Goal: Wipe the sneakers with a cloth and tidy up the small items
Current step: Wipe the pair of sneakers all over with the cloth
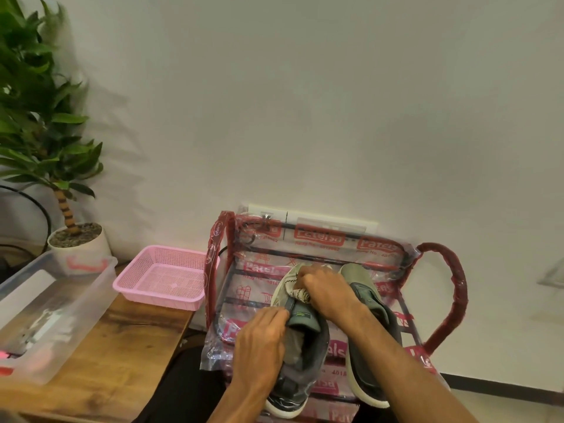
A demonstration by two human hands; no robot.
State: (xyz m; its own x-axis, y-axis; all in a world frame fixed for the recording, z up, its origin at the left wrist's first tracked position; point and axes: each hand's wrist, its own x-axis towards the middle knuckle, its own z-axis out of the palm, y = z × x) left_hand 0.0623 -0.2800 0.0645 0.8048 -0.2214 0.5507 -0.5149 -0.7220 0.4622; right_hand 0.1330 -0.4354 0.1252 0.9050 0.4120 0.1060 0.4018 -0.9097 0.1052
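Step in hand: wiping the left sneaker (pixel 300 317). The right hand (pixel 331 293) has its fingers curled round a bunched cloth (pixel 300 294) and presses it on the upper near the toe, at the shoe's 12 o'clock end. The left hand (pixel 259 340) grips the collar edge at 9 o'clock to steady it.

To do it well, probably:
- Hold the shoe firm, since the plastic wrap under it looks slick.
- Stroke toe to heel.
- Refold the cloth to a clean face.
- Cover the sidewalls and sole rim.
- Then do the right sneaker (pixel 355 274) at 3 o'clock.

The 2 sneakers sit toes toward the wall on a rack (pixel 459 288) wrapped in clear plastic with red print, at 5 o'clock in the view.

Look: grey-green fabric uppers, darker grey collar lining, off-white soles, green label on the tongue.

A pink basket (pixel 161 279) sits at 9 o'clock of the rack on a wooden table (pixel 116 361), likely meant for the small items.
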